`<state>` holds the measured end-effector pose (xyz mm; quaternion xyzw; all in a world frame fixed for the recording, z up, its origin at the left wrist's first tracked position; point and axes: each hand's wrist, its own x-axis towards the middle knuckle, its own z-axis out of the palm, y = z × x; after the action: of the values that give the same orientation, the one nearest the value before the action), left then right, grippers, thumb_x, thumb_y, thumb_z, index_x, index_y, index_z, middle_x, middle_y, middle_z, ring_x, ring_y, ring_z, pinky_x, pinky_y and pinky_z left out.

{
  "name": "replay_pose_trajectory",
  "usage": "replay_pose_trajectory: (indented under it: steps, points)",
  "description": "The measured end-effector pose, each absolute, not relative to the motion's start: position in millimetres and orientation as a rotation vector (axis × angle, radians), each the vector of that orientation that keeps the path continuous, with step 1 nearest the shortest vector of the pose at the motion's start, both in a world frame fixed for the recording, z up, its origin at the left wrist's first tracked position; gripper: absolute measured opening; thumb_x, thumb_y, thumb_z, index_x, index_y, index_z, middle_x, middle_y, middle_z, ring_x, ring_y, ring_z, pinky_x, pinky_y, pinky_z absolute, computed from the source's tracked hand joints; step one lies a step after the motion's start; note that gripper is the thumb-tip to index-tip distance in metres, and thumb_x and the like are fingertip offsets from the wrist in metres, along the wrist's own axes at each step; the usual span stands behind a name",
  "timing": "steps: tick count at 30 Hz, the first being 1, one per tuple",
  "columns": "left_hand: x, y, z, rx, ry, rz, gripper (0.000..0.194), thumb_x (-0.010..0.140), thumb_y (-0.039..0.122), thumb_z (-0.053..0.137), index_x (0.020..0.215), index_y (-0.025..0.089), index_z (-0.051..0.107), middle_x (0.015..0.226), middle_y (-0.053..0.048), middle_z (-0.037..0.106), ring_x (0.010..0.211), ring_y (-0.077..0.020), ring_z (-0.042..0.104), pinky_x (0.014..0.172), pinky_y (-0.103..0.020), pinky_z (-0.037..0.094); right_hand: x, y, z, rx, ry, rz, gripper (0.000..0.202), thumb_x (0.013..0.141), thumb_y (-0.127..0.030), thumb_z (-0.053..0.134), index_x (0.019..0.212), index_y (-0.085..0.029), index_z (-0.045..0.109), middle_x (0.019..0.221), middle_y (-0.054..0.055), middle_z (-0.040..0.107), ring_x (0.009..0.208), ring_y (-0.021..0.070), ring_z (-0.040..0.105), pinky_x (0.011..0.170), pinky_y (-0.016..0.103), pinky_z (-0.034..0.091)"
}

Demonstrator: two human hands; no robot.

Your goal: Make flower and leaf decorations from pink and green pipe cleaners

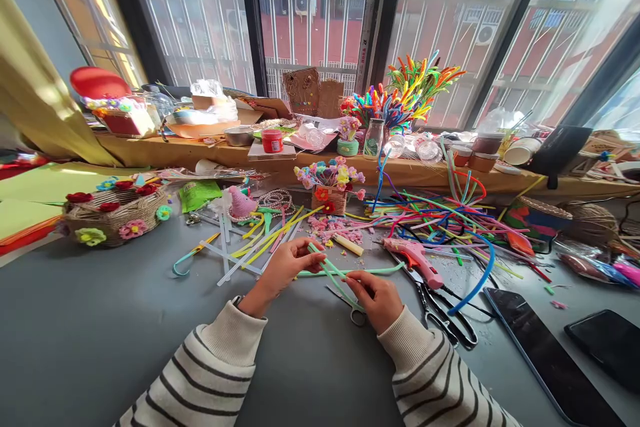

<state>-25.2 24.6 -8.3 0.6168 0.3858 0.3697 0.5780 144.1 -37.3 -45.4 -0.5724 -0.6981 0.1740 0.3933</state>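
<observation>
Between my hands is a light green pipe cleaner (331, 269), folded so that two strands run side by side. My left hand (295, 265) pinches its upper left end between thumb and fingertips. Lower down and to the right, my right hand (376, 295) is closed on the strands, and a loose end hangs below. Under the strands lie small scissors (356, 315), partly covered by my right hand. Another light green pipe cleaner (373, 271) rests on the table just behind my hands.
Right of my hands lie a pink glue gun (415, 260), large black scissors (445, 320) and a phone (545, 353). Behind are glue sticks (240, 257), a pile of colored pipe cleaners (440, 213) and a small flower pot (330, 200). A flower-trimmed basket (117, 213) stands left.
</observation>
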Motion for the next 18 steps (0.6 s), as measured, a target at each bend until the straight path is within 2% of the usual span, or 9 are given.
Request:
replay_pose_trajectory:
  steps: [5, 8, 11, 18]
  points:
    - [-24.9, 25.0, -9.5, 1.451, 0.922, 0.887, 0.026, 0.058, 0.032, 0.059, 0.074, 0.013, 0.051, 0.059, 0.001, 0.057, 0.054, -0.0106, 0.056, 0.060, -0.026, 0.047, 144.9, -36.9, -45.4, -1.475, -1.786, 0.426, 0.032, 0.074, -0.035, 0.037, 0.074, -0.016, 0.063, 0.050, 0.001, 0.056, 0.041, 0.0101, 0.044, 0.042, 0.020, 0.033]
    - [-24.4, 25.7, -10.3, 1.464, 0.940, 0.898, 0.027, 0.057, 0.033, 0.059, 0.073, 0.013, 0.051, 0.057, 0.001, 0.057, 0.053, -0.0112, 0.056, 0.059, -0.027, 0.048, 144.6, -37.0, -45.5, -1.451, -1.754, 0.441, 0.029, 0.074, -0.033, 0.039, 0.076, -0.017, 0.064, 0.063, 0.003, 0.063, 0.052, 0.0138, 0.054, 0.050, 0.022, 0.039]
    - [-24.0, 26.1, -10.8, 1.477, 0.950, 0.901, 0.026, 0.057, 0.032, 0.060, 0.072, 0.012, 0.051, 0.057, 0.001, 0.058, 0.053, -0.0116, 0.057, 0.059, -0.027, 0.048, 145.3, -36.8, -45.0, -1.432, -1.738, 0.450, 0.026, 0.074, -0.030, 0.041, 0.078, -0.018, 0.063, 0.075, 0.005, 0.065, 0.067, 0.0170, 0.057, 0.061, 0.025, 0.042]
    - [-24.6, 26.5, -11.6, 1.430, 0.972, 0.915, 0.025, 0.058, 0.034, 0.059, 0.069, 0.013, 0.050, 0.056, 0.001, 0.059, 0.057, -0.0140, 0.059, 0.062, -0.029, 0.049, 150.4, -35.6, -42.1, -1.410, -1.893, 0.417, 0.029, 0.077, -0.028, 0.035, 0.082, -0.016, 0.061, 0.067, 0.005, 0.062, 0.063, 0.0152, 0.056, 0.060, 0.024, 0.041]
